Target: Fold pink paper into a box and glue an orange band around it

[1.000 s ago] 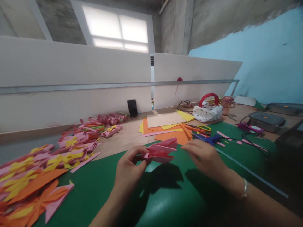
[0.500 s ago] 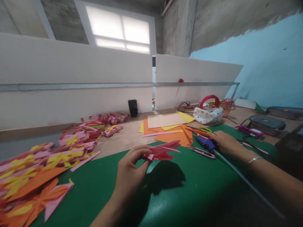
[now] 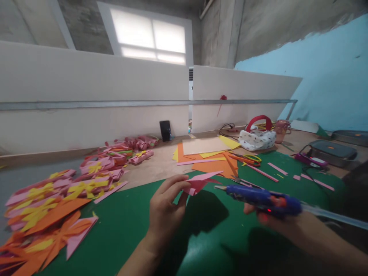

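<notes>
My left hand (image 3: 168,205) pinches a folded piece of pink paper (image 3: 201,181) between thumb and fingers, just above the green mat (image 3: 126,222). In my right hand (image 3: 276,222) is a blue glue gun (image 3: 258,196) with a red light showing and a clear glue stick (image 3: 336,216) running out of its back. The gun's metal tip points left and stands close to the right end of the pink paper; I cannot tell whether they touch. My right fingers are partly hidden beneath the gun.
Folded pink paper pieces with yellow bows (image 3: 86,188) are heaped at the left beside orange paper flowers (image 3: 61,234). Scissors (image 3: 245,158), orange sheets (image 3: 214,165) and pink strips (image 3: 263,173) lie beyond my hands. A phone (image 3: 165,131) leans on the white partition; a patterned basket (image 3: 257,140) stands farther right.
My right hand has lifted the glue gun off the mat and brought it left, its tip now beside the pink paper. My left hand keeps hold of the paper. The view has shifted slightly.
</notes>
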Action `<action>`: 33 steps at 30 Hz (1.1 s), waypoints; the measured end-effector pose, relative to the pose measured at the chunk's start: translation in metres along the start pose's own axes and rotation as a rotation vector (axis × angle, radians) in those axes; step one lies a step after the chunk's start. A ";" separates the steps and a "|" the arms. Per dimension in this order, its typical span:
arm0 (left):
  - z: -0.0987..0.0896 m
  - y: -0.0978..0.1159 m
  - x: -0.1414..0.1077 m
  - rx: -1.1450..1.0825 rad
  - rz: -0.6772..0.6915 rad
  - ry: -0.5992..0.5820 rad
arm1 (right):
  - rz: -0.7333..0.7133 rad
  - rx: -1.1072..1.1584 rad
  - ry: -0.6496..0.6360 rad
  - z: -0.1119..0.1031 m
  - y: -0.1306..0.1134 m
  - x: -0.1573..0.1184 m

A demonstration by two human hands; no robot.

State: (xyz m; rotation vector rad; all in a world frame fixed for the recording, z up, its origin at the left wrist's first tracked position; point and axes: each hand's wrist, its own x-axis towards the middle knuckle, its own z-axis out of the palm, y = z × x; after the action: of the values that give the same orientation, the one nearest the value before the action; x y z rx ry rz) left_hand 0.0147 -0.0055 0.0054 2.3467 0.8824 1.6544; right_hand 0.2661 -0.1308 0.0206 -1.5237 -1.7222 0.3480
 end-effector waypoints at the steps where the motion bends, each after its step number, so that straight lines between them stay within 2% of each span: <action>1: 0.000 0.000 0.000 0.011 0.019 0.003 | 0.026 0.016 -0.038 0.008 -0.008 0.002; 5: 0.000 0.001 -0.001 0.033 0.075 0.015 | 0.149 0.063 -0.103 0.029 -0.022 0.012; 8: 0.000 0.002 -0.001 0.041 0.089 0.013 | 0.158 0.069 -0.124 0.035 -0.023 0.017; 23: 0.002 0.002 -0.001 0.056 0.126 0.029 | 0.117 0.008 -0.164 0.034 -0.031 0.020; 28: 0.001 0.004 -0.001 0.085 0.141 0.051 | 0.107 -0.063 -0.103 0.035 -0.028 0.021; 33: 0.000 0.007 0.000 0.096 0.135 0.064 | 0.002 -0.147 -0.002 0.034 -0.024 0.019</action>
State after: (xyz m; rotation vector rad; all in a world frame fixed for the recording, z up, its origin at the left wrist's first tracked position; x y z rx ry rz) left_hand 0.0173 -0.0112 0.0090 2.4809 0.8501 1.7847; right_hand 0.2259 -0.1091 0.0210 -1.6295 -1.7813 0.2286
